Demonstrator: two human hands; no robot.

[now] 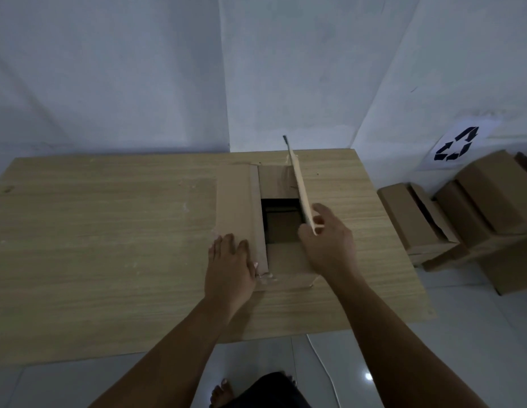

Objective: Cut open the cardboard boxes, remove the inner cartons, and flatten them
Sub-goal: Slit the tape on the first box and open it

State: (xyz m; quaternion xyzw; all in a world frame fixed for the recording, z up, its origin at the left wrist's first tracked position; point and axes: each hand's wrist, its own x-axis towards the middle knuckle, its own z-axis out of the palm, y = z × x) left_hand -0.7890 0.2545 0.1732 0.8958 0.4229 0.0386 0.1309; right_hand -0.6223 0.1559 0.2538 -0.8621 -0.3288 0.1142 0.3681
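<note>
Cardboard box (285, 260): on table (109, 245), toward its right edge, top open | left flap (235, 201): folded flat outward, left hand (229, 260) pressing it, fingers straight together | right flap (299, 189): upright, right hand (327, 237) pinching its near end | dark inner carton (281, 225): inside opening

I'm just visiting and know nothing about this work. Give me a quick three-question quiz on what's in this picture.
1. True or false: the box on the table is already open on top.
2. Which hand holds the raised flap?
A. left
B. right
C. neither
3. Fill in: the left hand presses flat on the other ____.

Key:
1. True; a dark opening shows.
2. B; the right hand pinches its near end.
3. Flap, folded out to the left.
</note>
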